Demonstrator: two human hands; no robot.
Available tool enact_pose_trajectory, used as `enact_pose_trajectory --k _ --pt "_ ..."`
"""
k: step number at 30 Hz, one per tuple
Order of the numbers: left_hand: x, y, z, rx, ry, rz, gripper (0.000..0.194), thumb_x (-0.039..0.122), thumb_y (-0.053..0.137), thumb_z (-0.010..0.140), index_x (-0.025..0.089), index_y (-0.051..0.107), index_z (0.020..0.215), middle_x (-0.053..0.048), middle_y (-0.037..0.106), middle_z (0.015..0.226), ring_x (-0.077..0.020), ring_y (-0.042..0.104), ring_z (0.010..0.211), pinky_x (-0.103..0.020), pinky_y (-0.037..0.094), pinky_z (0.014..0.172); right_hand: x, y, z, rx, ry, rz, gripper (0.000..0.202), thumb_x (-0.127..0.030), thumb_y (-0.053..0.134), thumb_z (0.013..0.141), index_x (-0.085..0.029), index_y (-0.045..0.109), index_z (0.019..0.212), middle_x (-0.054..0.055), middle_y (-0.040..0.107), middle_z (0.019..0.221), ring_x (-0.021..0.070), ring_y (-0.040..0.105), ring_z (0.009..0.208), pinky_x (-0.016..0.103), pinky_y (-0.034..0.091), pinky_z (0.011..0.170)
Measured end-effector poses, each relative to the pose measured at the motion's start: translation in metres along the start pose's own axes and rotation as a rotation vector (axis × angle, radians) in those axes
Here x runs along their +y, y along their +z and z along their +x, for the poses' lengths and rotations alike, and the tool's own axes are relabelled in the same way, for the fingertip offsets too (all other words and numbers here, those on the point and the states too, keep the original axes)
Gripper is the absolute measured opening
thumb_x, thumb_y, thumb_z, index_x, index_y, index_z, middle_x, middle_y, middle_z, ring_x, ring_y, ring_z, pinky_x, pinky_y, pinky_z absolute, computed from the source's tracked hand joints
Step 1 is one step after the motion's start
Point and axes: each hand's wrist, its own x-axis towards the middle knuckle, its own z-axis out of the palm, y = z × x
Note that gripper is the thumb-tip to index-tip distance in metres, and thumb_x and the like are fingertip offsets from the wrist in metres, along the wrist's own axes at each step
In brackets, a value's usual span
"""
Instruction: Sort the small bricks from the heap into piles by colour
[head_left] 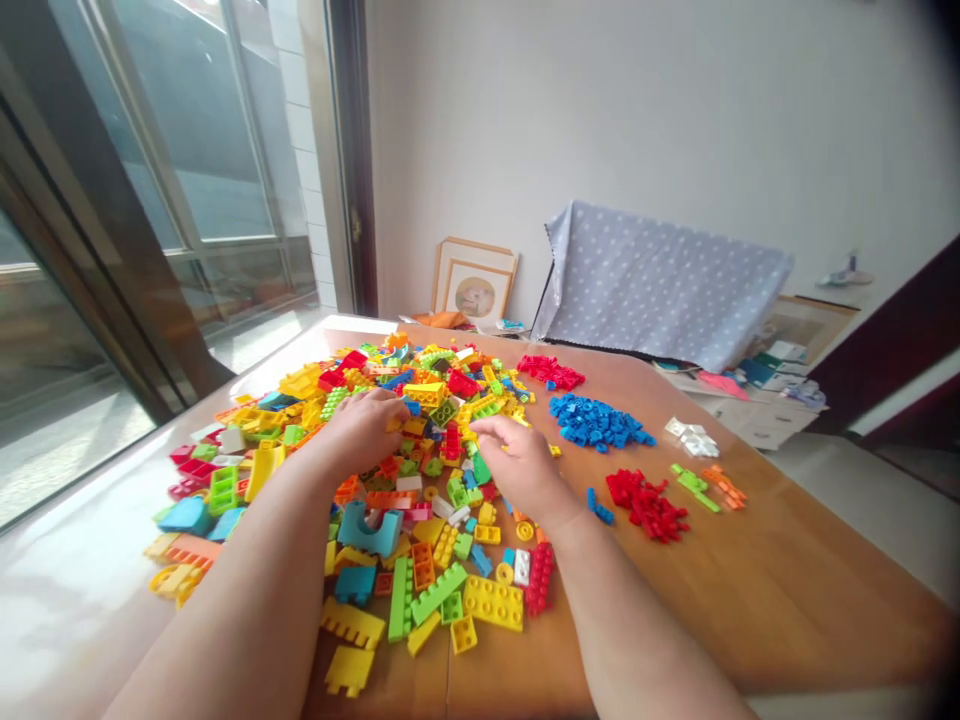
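A large mixed pile of toy building bricks (431,550) in yellow, green, red, orange and blue covers the left and middle of the wooden table. My left hand (366,432) lies over the pile, palm down, with loosely bent fingers touching bricks near a small blue one; its fingertips are partly hidden. To the right, my right hand (517,462) hovers at the pile's edge. Its fingers point left towards a red brick (451,440), thumb and forefinger apart, and I see nothing held.
Sorted at the right are blue bricks (600,422), red bricks (646,505), more red bricks (551,372) behind, white pieces (691,438), green pieces (694,487) and orange pieces (724,487). Beyond the table stand a dotted cloth (660,280) and a framed picture (474,285). Windows line the left.
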Motion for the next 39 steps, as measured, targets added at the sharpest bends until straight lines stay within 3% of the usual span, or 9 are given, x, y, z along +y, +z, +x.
enact_pose_trajectory --k 3,8,13,18,22,26,29,33,39 --pt "-0.001 -0.003 -0.003 0.014 -0.042 0.072 0.035 0.026 0.055 0.080 0.027 0.074 0.110 -0.008 0.063 0.131 -0.0323 0.056 0.121 -0.047 0.044 0.105 0.018 -0.006 0.007 0.077 0.010 -0.065 0.027 -0.019 0.053 0.093 -0.024 0.074 0.109 0.004 0.076 0.111 0.0211 0.068 0.106 0.034 0.051 0.096" --pt "0.007 -0.006 -0.005 0.042 -0.120 0.113 0.035 0.018 0.053 0.078 0.027 0.073 0.106 -0.008 0.064 0.132 -0.0337 0.054 0.124 -0.051 0.042 0.107 0.028 0.001 0.010 0.048 -0.149 -0.193 0.028 -0.014 0.055 0.088 -0.023 0.075 0.105 0.007 0.074 0.114 0.0248 0.064 0.113 0.039 0.046 0.104" --pt "0.024 -0.010 -0.003 0.102 0.000 0.059 0.031 0.016 0.049 0.083 0.026 0.072 0.101 -0.006 0.070 0.113 -0.0280 0.059 0.110 -0.042 0.048 0.098 0.039 -0.001 0.012 0.072 -0.082 -0.222 0.029 -0.015 0.053 0.089 -0.023 0.075 0.105 0.007 0.075 0.110 0.0251 0.065 0.109 0.038 0.047 0.100" --pt "0.037 -0.007 0.001 0.015 0.105 -0.007 0.030 0.014 0.044 0.085 0.025 0.072 0.092 -0.004 0.073 0.098 -0.0238 0.062 0.097 -0.035 0.050 0.086 0.046 -0.006 0.014 0.111 -0.017 -0.197 0.026 -0.021 0.054 0.091 -0.022 0.076 0.106 0.007 0.076 0.109 0.0248 0.067 0.106 0.037 0.049 0.096" --pt "0.041 0.005 0.000 -0.035 0.169 0.013 0.037 0.017 0.047 0.085 0.028 0.075 0.107 -0.004 0.075 0.107 -0.0265 0.061 0.110 -0.038 0.048 0.094 0.045 -0.006 0.014 0.073 0.021 -0.182 0.027 -0.020 0.054 0.091 -0.023 0.076 0.108 0.006 0.077 0.110 0.0241 0.067 0.107 0.036 0.049 0.096" --pt "0.040 0.011 -0.003 -0.083 0.205 0.046 0.042 0.021 0.049 0.087 0.034 0.073 0.119 -0.002 0.073 0.121 -0.0297 0.054 0.126 -0.045 0.043 0.103 0.039 -0.003 0.013 0.007 -0.068 -0.212 0.028 -0.018 0.056 0.090 -0.024 0.076 0.109 0.005 0.076 0.112 0.0238 0.064 0.110 0.036 0.046 0.100" --pt "0.039 0.009 -0.003 -0.091 0.175 0.066 0.040 0.021 0.053 0.083 0.033 0.074 0.116 -0.002 0.075 0.116 -0.0303 0.055 0.123 -0.046 0.040 0.104 0.035 -0.001 0.010 -0.045 -0.139 -0.240 0.026 -0.022 0.060 0.091 -0.026 0.077 0.110 0.006 0.073 0.120 0.0243 0.062 0.115 0.038 0.044 0.105" --pt "0.038 0.004 -0.001 -0.072 0.101 0.097 0.032 0.019 0.053 0.081 0.032 0.075 0.101 -0.001 0.076 0.105 -0.0289 0.059 0.108 -0.044 0.041 0.097 0.036 0.001 0.009 -0.060 -0.139 -0.270 0.017 -0.028 0.063 0.092 -0.026 0.079 0.096 0.007 0.073 0.118 0.0258 0.060 0.120 0.040 0.043 0.106" --pt "0.035 0.009 0.002 -0.051 0.028 0.171 0.034 0.024 0.050 0.088 0.034 0.077 0.106 -0.004 0.074 0.110 -0.0314 0.057 0.107 -0.048 0.038 0.095 0.041 0.002 0.010 -0.018 -0.129 -0.223 0.014 -0.022 0.062 0.091 -0.024 0.075 0.092 0.005 0.074 0.104 0.0238 0.063 0.106 0.037 0.047 0.098"
